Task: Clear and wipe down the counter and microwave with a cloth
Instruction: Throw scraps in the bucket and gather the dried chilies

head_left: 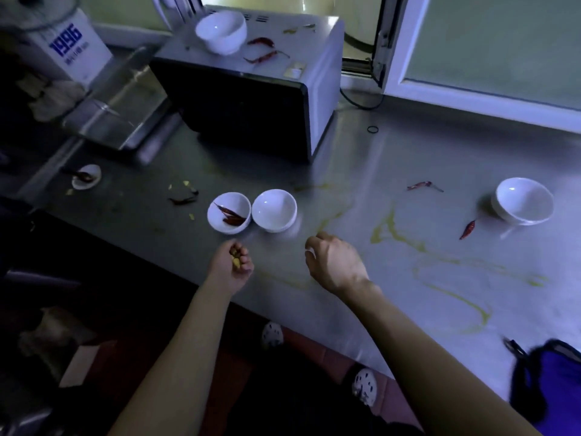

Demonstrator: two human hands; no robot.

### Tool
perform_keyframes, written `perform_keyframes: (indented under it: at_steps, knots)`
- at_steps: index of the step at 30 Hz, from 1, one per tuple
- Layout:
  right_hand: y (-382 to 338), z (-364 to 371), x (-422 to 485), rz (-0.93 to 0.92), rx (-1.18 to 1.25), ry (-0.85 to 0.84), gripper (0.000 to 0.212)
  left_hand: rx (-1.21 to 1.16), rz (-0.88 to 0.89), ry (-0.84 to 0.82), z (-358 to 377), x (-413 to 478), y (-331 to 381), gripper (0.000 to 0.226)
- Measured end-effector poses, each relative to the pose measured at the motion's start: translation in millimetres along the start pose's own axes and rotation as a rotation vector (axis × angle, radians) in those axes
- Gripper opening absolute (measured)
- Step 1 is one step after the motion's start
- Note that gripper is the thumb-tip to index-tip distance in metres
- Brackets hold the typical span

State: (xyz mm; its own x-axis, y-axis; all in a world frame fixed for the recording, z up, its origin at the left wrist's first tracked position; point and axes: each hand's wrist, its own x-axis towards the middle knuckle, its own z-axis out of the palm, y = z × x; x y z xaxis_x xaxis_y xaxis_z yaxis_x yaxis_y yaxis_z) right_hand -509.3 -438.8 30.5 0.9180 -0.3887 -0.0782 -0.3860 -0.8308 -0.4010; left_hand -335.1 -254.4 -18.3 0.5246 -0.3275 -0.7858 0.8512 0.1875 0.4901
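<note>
- Nearest on the right, at the surface's (345, 158) front edge, lies a blue fabric item (550, 372); whether it is the cloth I cannot tell.
- Over the front edge, the left hand (231, 265) is palm up, fingers curled round yellow scraps (235, 262).
- Beside it, the right hand (336, 262) hovers back-up with fingers bent downward; I cannot tell if they hold anything.
- Yellow smears (386, 228) streak the surface to the right of the hands.
- Just beyond the left hand sit two white bowls, touching: the left bowl (217, 223) holds dried chillies, the right bowl (274, 210) holds nothing.
- Far right stands a third bowl (523, 201), with a loose chilli (468, 229) near it.
- At the back stands the microwave (251, 121), with a white bowl (221, 31) and red chillies (262, 42) on top.
</note>
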Motion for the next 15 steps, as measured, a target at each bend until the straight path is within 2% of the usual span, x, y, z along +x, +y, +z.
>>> perform_keyframes:
  at_steps: [7, 9, 11, 13, 15]
  knots:
    - [-104, 44, 87, -0.052, -0.011, 0.036, 0.018, -0.005, 0.013, 0.029, -77, 60, 109, 0.039]
    - [-141, 66, 119, -0.039, 0.037, 0.030, 0.023, 0.102, 0.004, 0.046, -97, 81, 145, 0.042]
    - [-182, 91, 152, 0.005, 0.096, 0.010, 0.018, 0.233, -0.005, 0.072, -112, 95, 179, 0.045]
    - [-221, 115, 181, 0.071, 0.185, -0.046, 0.015, 0.341, 0.002, 0.089, -129, 103, 209, 0.046]
    - [-248, 138, 211, 0.168, 0.195, -0.117, 0.020, 0.395, 0.012, 0.058, -142, 113, 238, 0.044]
